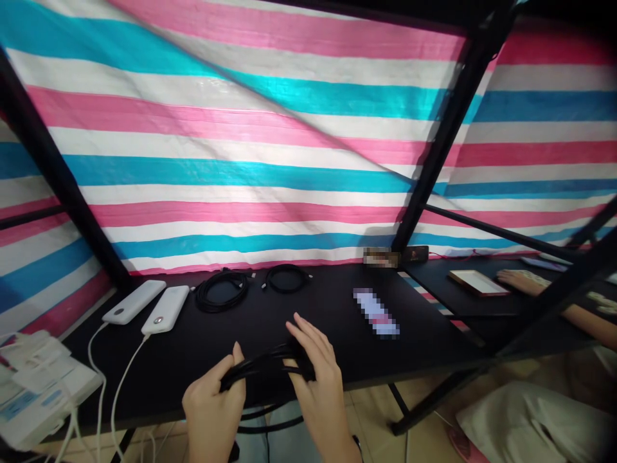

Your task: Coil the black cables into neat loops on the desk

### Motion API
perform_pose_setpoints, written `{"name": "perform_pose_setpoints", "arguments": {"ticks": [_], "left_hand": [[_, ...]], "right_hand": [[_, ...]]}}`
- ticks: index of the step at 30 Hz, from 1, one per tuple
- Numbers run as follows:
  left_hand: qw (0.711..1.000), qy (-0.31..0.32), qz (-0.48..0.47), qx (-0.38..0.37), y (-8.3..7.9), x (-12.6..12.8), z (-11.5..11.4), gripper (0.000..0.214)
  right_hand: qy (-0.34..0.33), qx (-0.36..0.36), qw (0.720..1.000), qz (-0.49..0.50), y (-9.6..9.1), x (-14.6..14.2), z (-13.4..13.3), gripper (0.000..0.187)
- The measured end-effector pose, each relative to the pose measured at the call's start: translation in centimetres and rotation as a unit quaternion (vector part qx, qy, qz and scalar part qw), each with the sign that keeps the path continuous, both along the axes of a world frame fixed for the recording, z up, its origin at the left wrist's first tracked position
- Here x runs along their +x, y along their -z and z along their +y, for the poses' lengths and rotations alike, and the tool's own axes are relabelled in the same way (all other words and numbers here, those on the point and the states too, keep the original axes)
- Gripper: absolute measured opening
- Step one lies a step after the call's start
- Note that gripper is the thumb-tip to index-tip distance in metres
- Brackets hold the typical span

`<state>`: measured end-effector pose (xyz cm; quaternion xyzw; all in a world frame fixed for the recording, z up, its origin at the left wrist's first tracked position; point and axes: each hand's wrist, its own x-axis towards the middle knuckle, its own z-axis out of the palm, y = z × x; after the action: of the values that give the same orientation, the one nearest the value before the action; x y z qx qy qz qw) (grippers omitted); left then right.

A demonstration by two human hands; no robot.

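My left hand [214, 402] and my right hand [318, 379] hold a bundle of black cable [263, 370] between them, over the front edge of a black table [337, 321]. The left hand's thumb and fingers are closed round one end of the bundle. The right hand's fingers are curled over the other end. Loops of the cable hang down below the table edge, between my hands.
Two coiled black cables [222, 290] [286, 278] lie at the back of the table. Two white power banks [166, 308] with white leads lie at the left, white boxes [33, 386] beyond them. A phone [376, 312] lies to the right. Another person's hand [518, 281] rests by a tablet [477, 281].
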<state>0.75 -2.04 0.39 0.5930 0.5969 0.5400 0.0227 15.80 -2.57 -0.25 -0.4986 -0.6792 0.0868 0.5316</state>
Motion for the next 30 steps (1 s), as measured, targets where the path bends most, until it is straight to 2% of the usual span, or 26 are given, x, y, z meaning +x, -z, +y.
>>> {"name": "perform_pose_setpoints", "arguments": {"ticks": [3,6,12,16,18,23,27,30], "left_hand": [[0.999,-0.013,-0.016,-0.033,0.6,-0.7,0.5,0.034],[0.995,-0.009,-0.061,-0.075,0.4,-1.3,1.1,0.033],[0.984,0.041,-0.1,-0.141,-1.1,-2.0,1.7,0.029],[0.975,0.089,-0.09,-0.185,-1.0,-2.1,2.1,0.029],[0.968,0.107,-0.096,-0.205,-0.8,-2.0,2.2,0.03],[0.966,0.098,-0.098,-0.217,-0.3,-1.7,2.1,0.032],[0.953,0.118,-0.125,-0.249,0.1,-1.9,2.2,0.033],[0.945,0.101,-0.126,-0.283,0.6,-2.3,2.4,0.033]], "right_hand": [[0.009,-0.003,1.0,0.024,0.1,0.2,-0.1,0.043],[-0.015,-0.043,0.998,0.052,-0.3,0.2,-0.1,0.034],[-0.042,-0.143,0.983,0.108,-1.9,0.1,0.4,0.018],[-0.074,-0.187,0.968,0.149,-2.2,0.5,0.9,0.013],[-0.076,-0.194,0.966,0.156,-2.1,0.8,1.0,0.013],[-0.06,-0.198,0.966,0.155,-1.3,0.8,1.2,0.019],[-0.086,-0.224,0.959,0.152,-0.9,0.8,1.4,0.02],[-0.109,-0.239,0.954,0.141,-0.7,1.0,1.4,0.024]]}}
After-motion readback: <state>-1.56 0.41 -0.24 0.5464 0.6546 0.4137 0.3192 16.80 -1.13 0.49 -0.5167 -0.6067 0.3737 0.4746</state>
